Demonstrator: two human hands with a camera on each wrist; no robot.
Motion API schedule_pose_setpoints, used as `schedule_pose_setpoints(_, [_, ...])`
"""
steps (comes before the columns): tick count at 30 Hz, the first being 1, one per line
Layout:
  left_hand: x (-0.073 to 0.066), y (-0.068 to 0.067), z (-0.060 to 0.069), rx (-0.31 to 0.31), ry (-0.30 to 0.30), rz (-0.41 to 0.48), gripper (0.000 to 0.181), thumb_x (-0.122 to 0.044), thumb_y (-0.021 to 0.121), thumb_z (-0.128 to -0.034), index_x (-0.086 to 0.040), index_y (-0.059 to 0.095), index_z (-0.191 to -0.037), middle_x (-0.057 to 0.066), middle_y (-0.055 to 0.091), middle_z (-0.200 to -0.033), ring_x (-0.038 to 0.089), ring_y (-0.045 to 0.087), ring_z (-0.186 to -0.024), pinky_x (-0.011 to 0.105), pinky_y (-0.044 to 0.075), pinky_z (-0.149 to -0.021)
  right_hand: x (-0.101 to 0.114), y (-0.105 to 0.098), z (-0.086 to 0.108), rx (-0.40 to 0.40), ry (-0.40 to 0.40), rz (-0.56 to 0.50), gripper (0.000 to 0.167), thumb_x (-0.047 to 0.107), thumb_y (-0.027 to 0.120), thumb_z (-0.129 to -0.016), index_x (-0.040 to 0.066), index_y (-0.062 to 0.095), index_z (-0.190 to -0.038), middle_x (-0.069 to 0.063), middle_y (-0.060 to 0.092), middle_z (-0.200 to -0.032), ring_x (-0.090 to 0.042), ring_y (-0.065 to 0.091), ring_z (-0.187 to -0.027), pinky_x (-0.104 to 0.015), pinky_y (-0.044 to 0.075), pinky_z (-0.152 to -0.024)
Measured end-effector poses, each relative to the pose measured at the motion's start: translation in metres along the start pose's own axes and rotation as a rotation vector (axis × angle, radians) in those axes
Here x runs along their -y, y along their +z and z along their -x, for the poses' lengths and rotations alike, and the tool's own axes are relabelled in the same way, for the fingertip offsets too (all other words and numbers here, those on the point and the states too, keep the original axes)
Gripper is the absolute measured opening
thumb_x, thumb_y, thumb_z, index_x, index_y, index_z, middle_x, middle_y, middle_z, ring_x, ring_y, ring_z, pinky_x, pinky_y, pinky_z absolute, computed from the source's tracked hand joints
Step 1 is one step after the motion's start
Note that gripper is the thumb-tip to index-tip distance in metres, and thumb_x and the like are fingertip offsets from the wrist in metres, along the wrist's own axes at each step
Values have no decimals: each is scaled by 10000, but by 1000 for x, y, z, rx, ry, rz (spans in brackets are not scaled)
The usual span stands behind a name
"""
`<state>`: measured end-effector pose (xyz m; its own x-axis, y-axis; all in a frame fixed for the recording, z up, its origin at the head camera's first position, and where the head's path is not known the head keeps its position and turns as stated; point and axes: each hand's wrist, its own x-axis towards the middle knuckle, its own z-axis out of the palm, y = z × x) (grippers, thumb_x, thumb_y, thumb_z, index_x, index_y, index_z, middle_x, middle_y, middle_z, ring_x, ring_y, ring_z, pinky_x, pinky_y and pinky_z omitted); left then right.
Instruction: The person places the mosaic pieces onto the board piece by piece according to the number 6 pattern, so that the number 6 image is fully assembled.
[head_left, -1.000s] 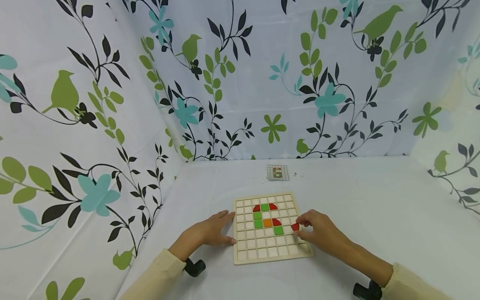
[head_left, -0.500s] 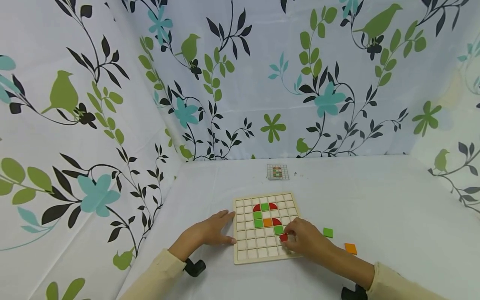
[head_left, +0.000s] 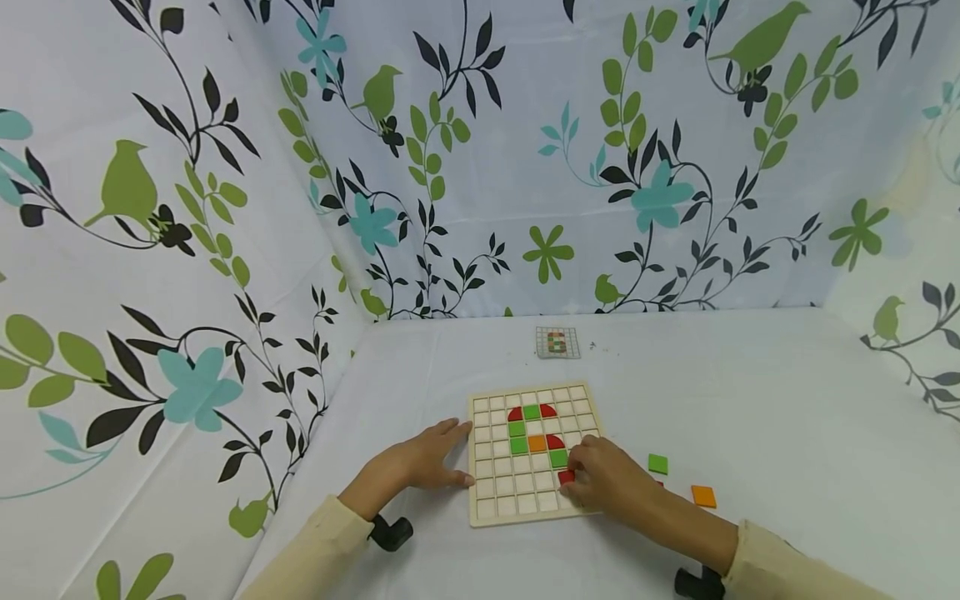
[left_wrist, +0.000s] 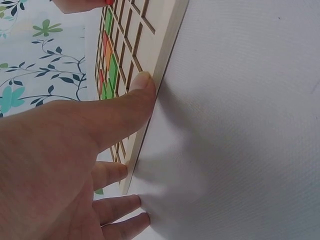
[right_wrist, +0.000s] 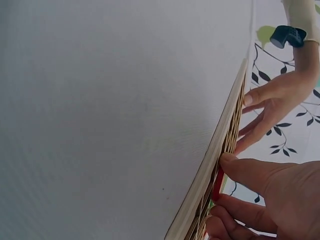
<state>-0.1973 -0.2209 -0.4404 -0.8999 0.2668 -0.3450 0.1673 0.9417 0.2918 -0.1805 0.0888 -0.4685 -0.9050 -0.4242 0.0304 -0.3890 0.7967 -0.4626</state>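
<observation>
Because the right hand [head_left: 611, 479] pinches the red piece [head_left: 566, 477] between thumb and fingertips, that hand is by far the nearer; the piece lies off its left side, at a cell of the grid board [head_left: 504, 507], with the left hand [head_left: 435, 454] well apart across the ridges. Fingers cover much of the piece, so I cannot tell its long axis or whether its underside touches the board; the part that shows looks thin and flat. Just beyond those fingertips sits a square green tile [head_left: 558, 458], and farther toward the left hand an orange tile [head_left: 537, 443], both flat and matt. The left hand is spread, its thumb on the board's left rim. Between the hands, the board looks like pale wood, roughly square, divided by slim raised strips. Past the right wrist, a loose green tile [head_left: 657, 464] and a loose orange tile [head_left: 703, 496] rest on white cloth [head_left: 750, 400] with a fine weave. Well beyond both hands lies a small gridded card [head_left: 558, 342].
</observation>
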Motion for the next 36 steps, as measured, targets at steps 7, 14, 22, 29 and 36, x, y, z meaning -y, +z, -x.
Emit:
schedule_pose_setpoints(7, [-2, -1, 2, -5, 4, 2, 964, -518, 821, -896, -164, 350, -1660, 164, 309, -1712, 376, 320, -1575, 579, 362, -1233, 2, -2, -2, -27, -89, 66, 262, 270, 934, -812, 125, 717, -848, 50, 548, -812, -126, 485, -788, -328, 530, -760])
schedule_pose_setpoints(14, [-1, 0, 1, -2, 3, 10, 964, -522, 813, -903, -167, 340, -1665, 162, 297, -1718, 377, 309, -1580, 581, 350, -1240, 6, -1, -3, -15, -114, 49, 221, 207, 916, -829, 140, 707, -809, 64, 534, -791, -112, 478, -768, -287, 508, -706])
schedule_pose_setpoints(22, [1, 0, 0, -4, -6, 8, 961, -521, 816, -900, -185, 342, -1666, 149, 296, -1721, 372, 309, -1581, 585, 355, -1235, 7, -2, -6, 20, -64, -57, 192, 166, 908, -828, 137, 718, -840, 60, 535, -788, -121, 490, -768, -254, 471, -687])
schedule_pose_setpoints(29, [-2, -1, 1, -3, -8, 19, 961, -523, 816, -899, -188, 344, -1666, 146, 295, -1723, 370, 306, -1583, 582, 350, -1239, 5, 0, -9, 29, -63, -111, 141, 128, 881, -846, 113, 742, -850, 48, 576, -801, -126, 499, -761, -253, 474, -679])
schedule_pose_setpoints(36, [-3, -1, 2, -6, -11, 22, 957, -511, 821, -899, -177, 349, -1663, 151, 298, -1720, 371, 310, -1581, 575, 351, -1241, 6, 1, -12, 41, -97, -112, 136, 94, 871, -858, 123, 738, -848, 61, 557, -798, -117, 495, -769, -244, 487, -685])
